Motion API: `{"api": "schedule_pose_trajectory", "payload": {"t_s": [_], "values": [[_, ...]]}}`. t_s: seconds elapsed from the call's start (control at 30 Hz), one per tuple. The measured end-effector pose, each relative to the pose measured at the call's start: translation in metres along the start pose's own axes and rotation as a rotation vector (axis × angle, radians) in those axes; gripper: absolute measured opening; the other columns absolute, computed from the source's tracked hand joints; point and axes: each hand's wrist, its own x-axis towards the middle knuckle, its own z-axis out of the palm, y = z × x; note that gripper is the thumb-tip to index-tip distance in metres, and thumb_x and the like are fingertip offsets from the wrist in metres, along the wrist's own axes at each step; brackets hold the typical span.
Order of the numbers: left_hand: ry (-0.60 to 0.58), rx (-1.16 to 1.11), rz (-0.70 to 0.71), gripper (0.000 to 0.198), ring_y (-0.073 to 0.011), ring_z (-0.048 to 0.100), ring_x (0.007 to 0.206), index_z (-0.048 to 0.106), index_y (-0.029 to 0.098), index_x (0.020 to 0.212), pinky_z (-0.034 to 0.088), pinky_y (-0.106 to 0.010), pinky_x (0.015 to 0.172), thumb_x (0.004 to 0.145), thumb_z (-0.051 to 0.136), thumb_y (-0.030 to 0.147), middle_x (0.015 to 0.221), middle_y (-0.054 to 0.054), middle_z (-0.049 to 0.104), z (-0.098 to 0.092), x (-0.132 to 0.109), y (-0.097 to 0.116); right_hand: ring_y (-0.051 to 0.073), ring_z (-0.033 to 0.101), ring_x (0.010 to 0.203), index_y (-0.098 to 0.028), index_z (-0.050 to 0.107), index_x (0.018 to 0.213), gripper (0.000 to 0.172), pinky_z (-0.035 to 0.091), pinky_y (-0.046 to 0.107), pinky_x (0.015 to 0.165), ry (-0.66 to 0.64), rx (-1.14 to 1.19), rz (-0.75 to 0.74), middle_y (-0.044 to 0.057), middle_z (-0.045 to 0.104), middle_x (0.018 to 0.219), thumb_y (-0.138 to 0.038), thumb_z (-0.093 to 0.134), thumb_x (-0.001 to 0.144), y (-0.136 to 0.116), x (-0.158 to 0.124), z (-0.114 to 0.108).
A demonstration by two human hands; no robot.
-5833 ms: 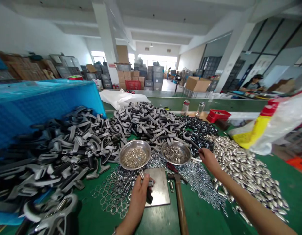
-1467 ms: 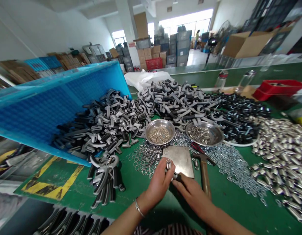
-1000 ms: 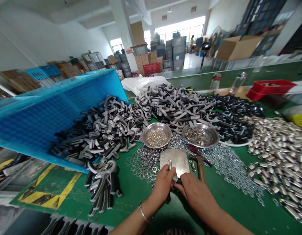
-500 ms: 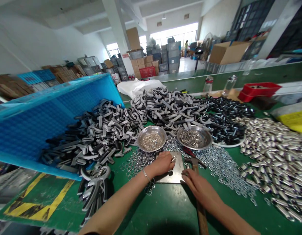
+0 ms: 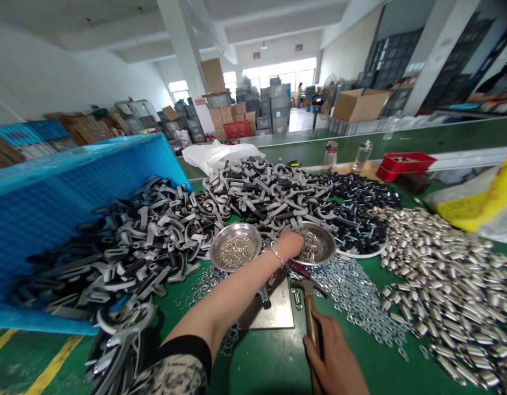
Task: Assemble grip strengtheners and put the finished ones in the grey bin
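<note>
My left hand (image 5: 291, 244) reaches over the left rim of the right metal bowl (image 5: 330, 247), which holds small metal pins (image 5: 311, 248). Its fingers are curled down and partly hidden, so what they pinch does not show. Around the wooden handle of a hammer (image 5: 312, 312) closes my right hand (image 5: 335, 351); the hammer head points away from me. Under my left forearm a grey-and-black part (image 5: 265, 296) lies on a steel plate (image 5: 278, 315). The left metal bowl (image 5: 253, 230) contains tiny rings. A small spring (image 5: 297, 299) rests between plate and hammer.
Grey-and-black handle parts (image 5: 261, 189) are heaped behind the bowls and spill from a blue crate (image 5: 142, 148). Toward the right lie loose metal rings (image 5: 355, 296), black parts with screws (image 5: 360, 203) and a pile of metal cylinders (image 5: 454, 285). A red tray (image 5: 407, 164) stands farther back.
My left hand has moved from the steel plate up to the right bowl. My right hand has left the plate's edge and come back onto the hammer handle. The view has shifted slightly.
</note>
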Motion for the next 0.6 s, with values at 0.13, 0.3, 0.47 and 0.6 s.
{"api": "schedule_pose_trajectory", "payload": {"t_s": [0.13, 0.3, 0.47, 0.6], "values": [[-0.004, -0.038, -0.009, 0.018, -0.0223, 0.065, 0.092, 0.069, 0.010, 0.093, 0.052, -0.040, 0.086, 0.095, 0.054, 0.019, 0.096, -0.011, 0.069, 0.003, -0.005, -0.005, 0.030, 0.062, 0.112, -0.021, 0.043, 0.132, 0.043, 0.049, 0.051, 0.097, -0.030, 0.084, 0.046, 0.014, 0.058, 0.123, -0.029, 0.051, 0.090, 0.005, 0.003, 0.000], [0.144, -0.174, -0.026, 0.026, -0.0208, 0.062, 0.103, 0.071, 0.015, 0.107, 0.047, -0.032, 0.092, 0.097, 0.047, 0.017, 0.105, -0.011, 0.068, -0.018, -0.028, -0.002, 0.027, 0.068, 0.095, -0.022, 0.040, 0.135, 0.053, 0.054, 0.046, 0.085, -0.130, 0.485, 0.297, 0.010, 0.067, 0.110, -0.041, 0.054, 0.088, 0.005, 0.014, -0.010], [0.325, -0.619, -0.138, 0.021, -0.0171, 0.065, 0.086, 0.070, 0.021, 0.105, 0.051, -0.029, 0.081, 0.093, 0.054, 0.024, 0.097, -0.004, 0.068, -0.026, -0.133, -0.009, 0.013, 0.052, 0.045, -0.021, 0.041, 0.131, 0.062, 0.041, 0.025, 0.041, -0.228, 0.922, 0.517, -0.003, 0.062, 0.072, -0.058, 0.060, 0.084, 0.013, 0.011, -0.017], [0.335, -0.833, -0.409, 0.018, -0.0134, 0.061, 0.061, 0.068, 0.018, 0.093, 0.049, -0.025, 0.062, 0.088, 0.059, 0.032, 0.078, 0.000, 0.066, -0.007, -0.218, -0.019, 0.012, 0.051, 0.047, -0.022, 0.040, 0.130, 0.061, 0.040, 0.024, 0.040, -0.226, 0.912, 0.502, -0.003, 0.062, 0.074, -0.057, 0.061, 0.085, 0.012, 0.012, -0.015]]}}
